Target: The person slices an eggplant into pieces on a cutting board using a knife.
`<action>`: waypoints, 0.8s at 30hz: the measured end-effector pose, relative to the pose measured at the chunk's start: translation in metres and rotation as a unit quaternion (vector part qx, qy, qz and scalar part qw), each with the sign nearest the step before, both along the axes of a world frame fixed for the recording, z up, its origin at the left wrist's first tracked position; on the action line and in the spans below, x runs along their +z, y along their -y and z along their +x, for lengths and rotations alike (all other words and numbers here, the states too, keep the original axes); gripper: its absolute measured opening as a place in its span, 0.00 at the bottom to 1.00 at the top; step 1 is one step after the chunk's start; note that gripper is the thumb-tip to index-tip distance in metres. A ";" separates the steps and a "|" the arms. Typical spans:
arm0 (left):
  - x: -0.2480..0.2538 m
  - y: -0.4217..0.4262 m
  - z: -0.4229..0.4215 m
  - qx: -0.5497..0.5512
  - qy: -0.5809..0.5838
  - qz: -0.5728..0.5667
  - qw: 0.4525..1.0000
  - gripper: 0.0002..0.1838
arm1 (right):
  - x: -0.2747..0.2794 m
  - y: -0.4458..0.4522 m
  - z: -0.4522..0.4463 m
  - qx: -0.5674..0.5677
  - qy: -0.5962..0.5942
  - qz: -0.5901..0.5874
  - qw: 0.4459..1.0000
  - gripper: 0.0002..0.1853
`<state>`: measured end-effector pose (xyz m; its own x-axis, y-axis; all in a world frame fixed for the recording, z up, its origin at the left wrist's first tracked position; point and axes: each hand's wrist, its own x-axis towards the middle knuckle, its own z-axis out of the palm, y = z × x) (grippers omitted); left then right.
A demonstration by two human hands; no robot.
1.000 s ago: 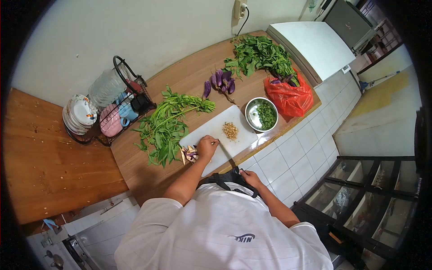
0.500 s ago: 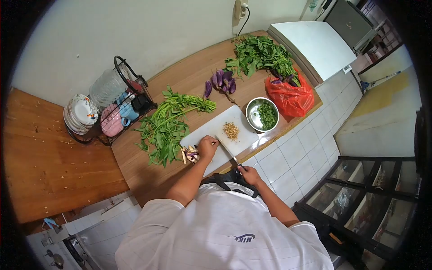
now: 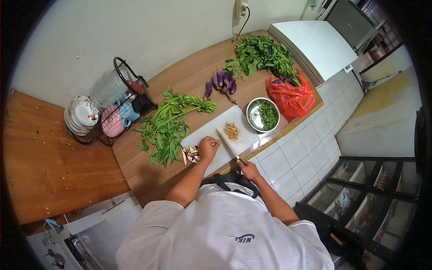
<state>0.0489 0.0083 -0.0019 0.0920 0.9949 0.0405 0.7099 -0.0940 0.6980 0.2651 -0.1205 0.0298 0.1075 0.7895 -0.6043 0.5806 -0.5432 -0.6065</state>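
My right hand point(image 3: 249, 170) grips a knife point(image 3: 228, 143) by its dark handle, the blade lying across the white cutting board point(image 3: 214, 122). Just left of the blade, my left hand point(image 3: 208, 149) is closed in a pinch over the board; what the fingers hold is too small to make out. Beyond the blade lies a small heap of finely chopped light-brown bits point(image 3: 231, 131). Cut eggplant pieces point(image 3: 192, 155) with purple skin rest at the board's left end, partly behind my left wrist. A metal bowl point(image 3: 254, 121) of chopped greens stands at the board's right end.
Leafy green stems point(image 3: 166, 126) lie left of the board. Whole purple eggplants point(image 3: 223, 81) sit behind it. More greens point(image 3: 263, 56) and a red plastic bag point(image 3: 291, 100) occupy the right end of the wooden table point(image 3: 189, 69). A dish rack point(image 3: 121, 108) stands at left.
My right hand has moved slightly forward with the knife, so the blade sits farther up the board and a little away from my left fingers. My left hand has barely shifted.
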 end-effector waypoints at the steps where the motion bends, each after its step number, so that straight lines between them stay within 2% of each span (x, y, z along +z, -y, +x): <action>1: 0.001 0.000 0.001 0.018 0.021 -0.028 0.999 0.09 | -0.001 0.002 0.003 -0.031 -0.030 0.003 0.999 0.39; 5: -0.002 -0.001 0.001 0.039 0.067 -0.061 0.995 0.08 | 0.013 0.013 0.013 -0.013 -0.070 -0.068 0.995 0.39; 8: -0.003 -0.001 0.001 0.036 0.049 -0.045 0.997 0.07 | 0.001 0.026 0.017 0.016 -0.066 -0.091 0.994 0.36; 12: -0.005 -0.001 0.001 0.025 0.047 -0.015 0.999 0.07 | -0.015 0.034 0.017 -0.005 -0.081 -0.082 0.993 0.36; 14: -0.005 0.001 0.001 0.014 0.030 0.007 0.999 0.06 | -0.013 0.035 0.015 -0.014 -0.078 -0.040 0.996 0.35; 18: -0.005 0.003 0.002 0.016 0.024 0.025 0.999 0.04 | -0.010 0.032 0.016 0.000 -0.104 -0.079 0.991 0.38; 20: -0.007 0.004 0.002 0.016 0.013 0.031 0.999 0.05 | -0.005 0.031 0.015 -0.005 -0.102 -0.068 0.992 0.34; 24: -0.010 0.004 0.000 0.021 0.018 0.026 0.999 0.05 | -0.006 0.030 0.016 -0.007 -0.094 -0.063 0.994 0.34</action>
